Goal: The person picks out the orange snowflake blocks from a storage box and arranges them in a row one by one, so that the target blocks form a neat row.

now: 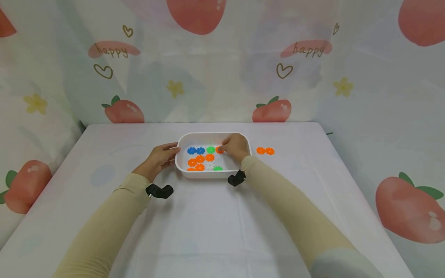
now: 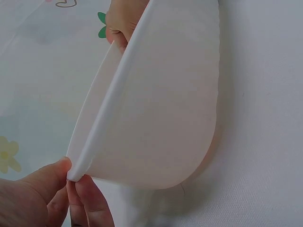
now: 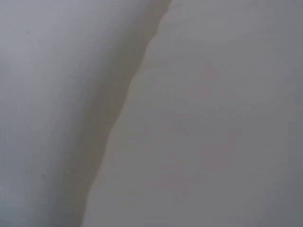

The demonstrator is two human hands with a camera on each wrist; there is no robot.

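Note:
A white plastic tray (image 1: 194,174) stands on the table, holding flat, flower-shaped plastic discs. My left hand (image 1: 159,159) pinches the tray's left rim between thumb and fingers, as the left wrist view also shows. My right hand (image 1: 237,147) reaches over the tray's right end, its fingertips pinching an orange flower disc (image 1: 218,150) beside a green disc (image 1: 210,150). Two blue discs (image 1: 196,151) lie side by side to the left. Several orange discs (image 1: 199,158), a white disc (image 1: 210,166) and another green disc (image 1: 218,168) lie nearer the front wall. The tray's wall fills most of the right wrist view.
Two orange discs (image 1: 265,151) lie side by side on the white table (image 1: 208,227), to the right of the tray. A printed curtain (image 1: 222,77) with fruit and flowers hangs behind the table's far edge and along both sides.

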